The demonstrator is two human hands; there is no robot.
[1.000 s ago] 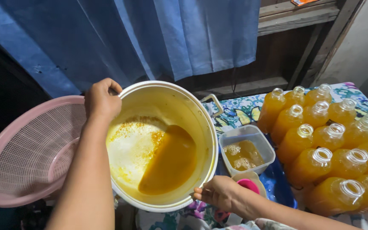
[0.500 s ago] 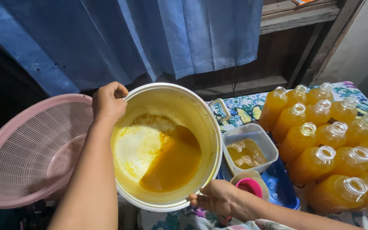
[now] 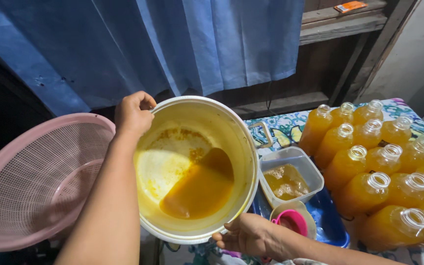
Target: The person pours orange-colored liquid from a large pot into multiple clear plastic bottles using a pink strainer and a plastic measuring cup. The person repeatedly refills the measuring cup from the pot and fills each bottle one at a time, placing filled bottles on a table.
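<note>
A large white pot [image 3: 231, 132] is tilted toward me, with orange liquid [image 3: 199, 189] pooled at its lower side and yellow residue on the bare bottom. My left hand [image 3: 133, 113] grips the pot's far left rim. My right hand [image 3: 246, 235] holds the near rim from below. A pink funnel [image 3: 293, 221] sits right beside my right hand, next to a small clear tub [image 3: 290, 179] holding orange liquid.
A pink mesh colander [image 3: 35, 181] stands at the left. Several open bottles of orange liquid [image 3: 384, 172] crowd the patterned table at the right. A blue tray [image 3: 327, 228] lies under the tub. A blue curtain [image 3: 172, 44] hangs behind.
The pot has shifted slightly right and tipped so the liquid pooled to the lower right. Both hands kept their grip on the rim.
</note>
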